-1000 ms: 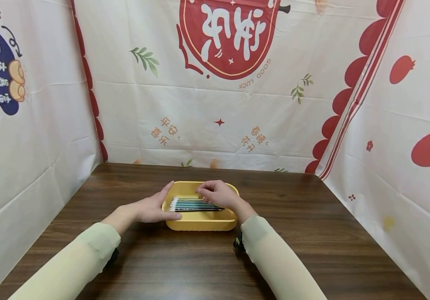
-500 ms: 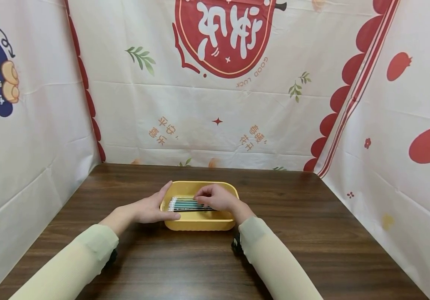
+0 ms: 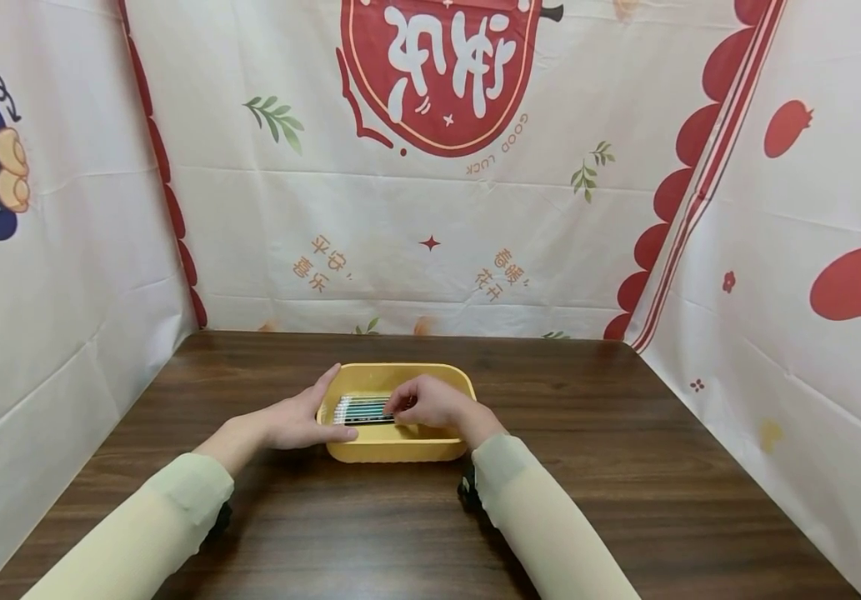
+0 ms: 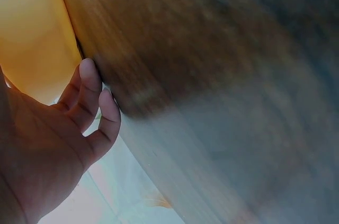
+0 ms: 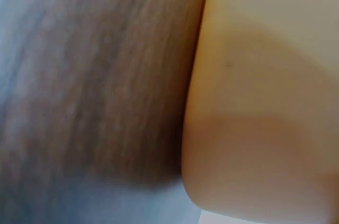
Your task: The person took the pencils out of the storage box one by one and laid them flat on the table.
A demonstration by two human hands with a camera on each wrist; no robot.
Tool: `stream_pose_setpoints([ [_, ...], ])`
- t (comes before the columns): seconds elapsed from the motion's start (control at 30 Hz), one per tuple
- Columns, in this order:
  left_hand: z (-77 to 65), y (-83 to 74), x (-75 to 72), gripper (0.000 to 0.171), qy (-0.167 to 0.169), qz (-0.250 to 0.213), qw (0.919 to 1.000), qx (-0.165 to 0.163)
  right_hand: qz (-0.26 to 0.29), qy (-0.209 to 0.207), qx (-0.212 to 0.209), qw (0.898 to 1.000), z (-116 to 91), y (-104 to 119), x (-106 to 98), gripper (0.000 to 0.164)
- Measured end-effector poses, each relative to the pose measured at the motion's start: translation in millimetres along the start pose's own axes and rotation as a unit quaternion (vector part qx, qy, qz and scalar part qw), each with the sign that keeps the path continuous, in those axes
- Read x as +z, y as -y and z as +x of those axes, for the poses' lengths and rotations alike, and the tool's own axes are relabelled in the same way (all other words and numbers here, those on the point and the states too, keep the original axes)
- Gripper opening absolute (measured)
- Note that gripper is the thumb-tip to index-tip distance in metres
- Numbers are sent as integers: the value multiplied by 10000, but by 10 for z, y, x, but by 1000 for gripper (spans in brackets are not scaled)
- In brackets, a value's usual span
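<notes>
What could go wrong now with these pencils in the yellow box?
The pencils lie side by side, so the right hand might nudge some out of line. The left hand braces only one end of the yellow box, so a push might slide it on the table.

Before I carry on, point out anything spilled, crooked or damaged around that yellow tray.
Nothing stands out: the pencils lie side by side in the yellow tray, though the right hand hides part of them.

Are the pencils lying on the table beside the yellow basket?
No, the pencils lie inside the yellow basket, with the right hand over one end.
</notes>
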State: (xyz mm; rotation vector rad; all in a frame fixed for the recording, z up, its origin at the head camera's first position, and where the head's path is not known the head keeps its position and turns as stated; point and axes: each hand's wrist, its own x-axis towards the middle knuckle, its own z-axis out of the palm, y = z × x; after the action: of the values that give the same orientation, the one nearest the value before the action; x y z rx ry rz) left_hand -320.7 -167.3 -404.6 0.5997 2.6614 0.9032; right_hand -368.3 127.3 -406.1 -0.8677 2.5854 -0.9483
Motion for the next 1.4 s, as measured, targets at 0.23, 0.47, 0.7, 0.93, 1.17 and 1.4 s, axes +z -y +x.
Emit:
stream_pose_setpoints([
  [0.23, 5, 5, 3, 132, -8, -24, 10000, 27, -154, 62, -8, 9999, -1, -12, 8, 16],
  [0.47, 3, 9, 6, 131, -2, -46, 10000, 69, -567, 108, -235, 9981, 7, -25, 11, 16],
  [0.7, 3, 6, 12, 131, -3, -61, 10000, 68, -993, 114, -454, 9940, 4, -16, 5, 17],
  [0.93, -4, 3, 13, 130, -33, -36, 10000, 78, -1228, 99, -557, 9908, 2, -3, -4, 15],
  [1.17, -5, 3, 14, 130, -34, -28, 10000, 62, -1117, 42, -623, 9918, -1, -19, -2, 14],
  [1.4, -10, -12, 11, 131, -10, -40, 10000, 41, -929, -135, -561, 9940, -19, -4, -7, 17],
])
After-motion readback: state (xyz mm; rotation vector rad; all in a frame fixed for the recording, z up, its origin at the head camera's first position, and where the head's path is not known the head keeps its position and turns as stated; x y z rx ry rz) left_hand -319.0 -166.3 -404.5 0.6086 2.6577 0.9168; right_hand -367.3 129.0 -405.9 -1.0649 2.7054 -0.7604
